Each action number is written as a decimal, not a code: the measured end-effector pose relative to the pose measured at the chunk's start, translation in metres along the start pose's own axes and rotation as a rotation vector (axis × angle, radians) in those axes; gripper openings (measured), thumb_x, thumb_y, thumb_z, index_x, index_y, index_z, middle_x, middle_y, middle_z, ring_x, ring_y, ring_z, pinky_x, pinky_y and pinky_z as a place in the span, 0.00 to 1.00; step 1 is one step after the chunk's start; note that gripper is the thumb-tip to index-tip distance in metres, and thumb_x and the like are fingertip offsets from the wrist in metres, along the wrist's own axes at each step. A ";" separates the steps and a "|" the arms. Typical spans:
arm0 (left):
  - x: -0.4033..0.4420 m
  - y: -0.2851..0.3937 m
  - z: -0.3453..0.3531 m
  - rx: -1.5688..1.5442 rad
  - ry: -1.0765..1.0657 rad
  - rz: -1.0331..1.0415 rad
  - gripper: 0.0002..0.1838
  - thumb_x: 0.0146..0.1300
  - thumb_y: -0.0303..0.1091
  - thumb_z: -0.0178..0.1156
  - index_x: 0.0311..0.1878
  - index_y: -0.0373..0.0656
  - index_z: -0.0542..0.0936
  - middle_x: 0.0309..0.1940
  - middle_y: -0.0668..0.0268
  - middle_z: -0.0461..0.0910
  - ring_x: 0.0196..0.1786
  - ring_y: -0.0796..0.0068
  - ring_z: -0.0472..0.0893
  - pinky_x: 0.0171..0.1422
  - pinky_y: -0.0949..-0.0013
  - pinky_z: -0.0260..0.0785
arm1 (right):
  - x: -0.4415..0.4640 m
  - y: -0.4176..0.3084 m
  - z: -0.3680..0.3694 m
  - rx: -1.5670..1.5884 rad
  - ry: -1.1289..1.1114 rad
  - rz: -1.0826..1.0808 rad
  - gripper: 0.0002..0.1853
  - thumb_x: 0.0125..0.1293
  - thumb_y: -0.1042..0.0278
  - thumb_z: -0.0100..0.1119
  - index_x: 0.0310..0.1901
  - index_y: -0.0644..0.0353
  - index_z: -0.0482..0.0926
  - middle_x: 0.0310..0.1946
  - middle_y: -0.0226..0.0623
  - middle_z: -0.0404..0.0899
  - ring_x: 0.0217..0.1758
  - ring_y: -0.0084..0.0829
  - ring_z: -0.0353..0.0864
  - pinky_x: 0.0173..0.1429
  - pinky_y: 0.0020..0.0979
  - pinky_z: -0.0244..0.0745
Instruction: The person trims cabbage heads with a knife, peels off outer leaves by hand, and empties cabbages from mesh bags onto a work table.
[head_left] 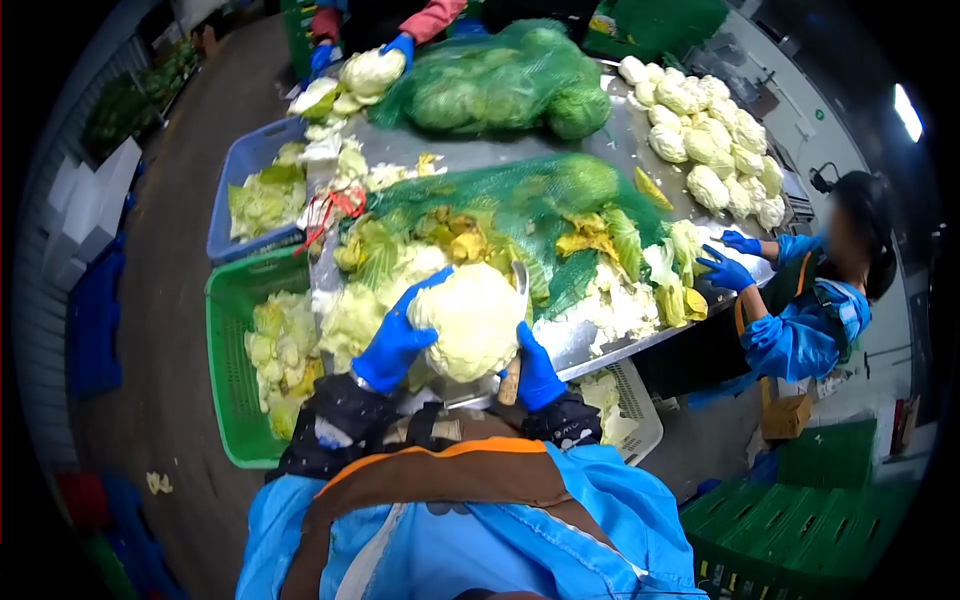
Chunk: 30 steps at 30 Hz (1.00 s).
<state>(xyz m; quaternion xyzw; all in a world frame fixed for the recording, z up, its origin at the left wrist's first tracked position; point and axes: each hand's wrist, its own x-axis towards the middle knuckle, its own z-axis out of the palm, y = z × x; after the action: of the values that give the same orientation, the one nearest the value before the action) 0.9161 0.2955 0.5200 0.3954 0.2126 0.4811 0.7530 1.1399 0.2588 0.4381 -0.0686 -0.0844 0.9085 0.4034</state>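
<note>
A pale, trimmed cabbage (468, 322) is held up in front of me, above the near edge of the metal table. My left hand (398, 338), in a blue glove, grips it from the left side. On its right is my gloved right hand (538, 372), closed on a knife (510, 384) with a wooden handle; its blade rises along the cabbage's right side. Loose outer leaves (350, 318) lie just beyond my left hand. Behind the cabbage, a green net sack (480, 200) lies across the table with discoloured leaves on it.
Leaves fill a green crate (222, 370) and a blue crate (222, 215) at left. A full net sack (470, 85) and piled trimmed cabbages (710, 140) lie farther back. A co-worker (800, 310) stands at right; another person's gloved hand (402, 48) holds a cabbage opposite.
</note>
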 end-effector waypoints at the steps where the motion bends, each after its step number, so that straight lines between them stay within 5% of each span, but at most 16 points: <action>1: 0.004 0.000 -0.011 0.191 -0.034 0.050 0.44 0.47 0.34 0.70 0.67 0.39 0.60 0.66 0.59 0.62 0.69 0.64 0.60 0.72 0.61 0.50 | 0.003 0.008 0.047 -0.332 0.513 -0.268 0.36 0.66 0.45 0.49 0.66 0.65 0.58 0.60 0.46 0.68 0.60 0.40 0.71 0.63 0.38 0.67; 7: 0.005 0.004 -0.005 0.674 0.085 0.120 0.49 0.43 0.32 0.73 0.69 0.44 0.56 0.66 0.60 0.59 0.69 0.65 0.57 0.73 0.63 0.48 | 0.004 0.006 0.078 -0.792 0.645 -0.439 0.33 0.65 0.56 0.53 0.66 0.64 0.57 0.56 0.41 0.72 0.54 0.33 0.76 0.59 0.33 0.70; 12: 0.003 -0.007 -0.005 -0.228 0.191 -0.081 0.42 0.49 0.30 0.68 0.68 0.46 0.59 0.66 0.62 0.59 0.69 0.66 0.58 0.72 0.64 0.49 | -0.012 0.005 0.073 -0.628 0.412 -0.497 0.40 0.64 0.45 0.52 0.70 0.59 0.50 0.65 0.40 0.60 0.66 0.37 0.62 0.68 0.38 0.59; 16: 0.013 -0.006 -0.003 0.609 0.092 0.189 0.36 0.51 0.28 0.66 0.66 0.47 0.64 0.66 0.61 0.61 0.70 0.65 0.58 0.72 0.62 0.50 | -0.006 0.023 0.056 -0.388 0.388 -0.405 0.40 0.62 0.46 0.56 0.69 0.59 0.52 0.67 0.44 0.57 0.69 0.42 0.59 0.71 0.42 0.56; 19: 0.013 0.008 0.000 0.821 -0.024 0.264 0.29 0.52 0.27 0.65 0.60 0.46 0.72 0.64 0.61 0.65 0.70 0.64 0.59 0.72 0.62 0.49 | -0.008 0.024 0.040 -0.431 0.354 -0.421 0.39 0.63 0.47 0.55 0.69 0.59 0.52 0.67 0.45 0.58 0.69 0.42 0.59 0.71 0.42 0.56; 23: 0.009 0.011 0.021 0.804 0.122 0.284 0.11 0.53 0.21 0.62 0.41 0.44 0.83 0.52 0.62 0.78 0.67 0.65 0.66 0.75 0.57 0.42 | -0.009 0.028 0.026 -0.445 0.417 -0.371 0.37 0.65 0.47 0.52 0.69 0.59 0.52 0.66 0.45 0.59 0.68 0.41 0.61 0.71 0.42 0.56; 24: 0.007 0.006 0.024 0.656 0.123 0.257 0.11 0.51 0.17 0.60 0.37 0.43 0.84 0.46 0.62 0.82 0.64 0.65 0.69 0.76 0.58 0.37 | -0.004 0.029 0.042 -0.292 0.447 -0.420 0.37 0.64 0.54 0.55 0.67 0.67 0.52 0.63 0.48 0.63 0.64 0.41 0.67 0.66 0.40 0.65; 27: -0.016 0.012 0.041 0.390 0.016 0.068 0.13 0.48 0.15 0.59 0.38 0.40 0.84 0.40 0.58 0.83 0.51 0.67 0.79 0.63 0.62 0.65 | 0.002 0.026 0.040 -0.401 0.404 -0.528 0.39 0.62 0.55 0.58 0.67 0.66 0.52 0.63 0.47 0.63 0.64 0.41 0.67 0.66 0.40 0.65; 28: -0.016 0.018 0.034 0.660 0.021 0.223 0.12 0.51 0.18 0.57 0.40 0.38 0.83 0.39 0.58 0.83 0.45 0.68 0.81 0.51 0.67 0.74 | -0.001 0.023 0.044 -0.287 0.366 -0.453 0.40 0.60 0.57 0.62 0.67 0.66 0.52 0.62 0.46 0.64 0.64 0.42 0.67 0.66 0.40 0.65; 30: 0.000 0.028 -0.007 0.340 0.228 0.241 0.11 0.61 0.26 0.53 0.47 0.38 0.78 0.42 0.60 0.81 0.42 0.69 0.81 0.48 0.69 0.75 | 0.002 0.021 0.044 -0.301 0.341 -0.520 0.41 0.57 0.60 0.65 0.66 0.67 0.52 0.62 0.46 0.64 0.63 0.42 0.67 0.66 0.40 0.65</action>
<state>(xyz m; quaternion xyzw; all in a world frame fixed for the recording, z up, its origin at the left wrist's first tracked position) 0.8958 0.3046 0.5385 0.4824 0.3254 0.5661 0.5839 1.1146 0.2420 0.4761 -0.2546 -0.1634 0.7281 0.6151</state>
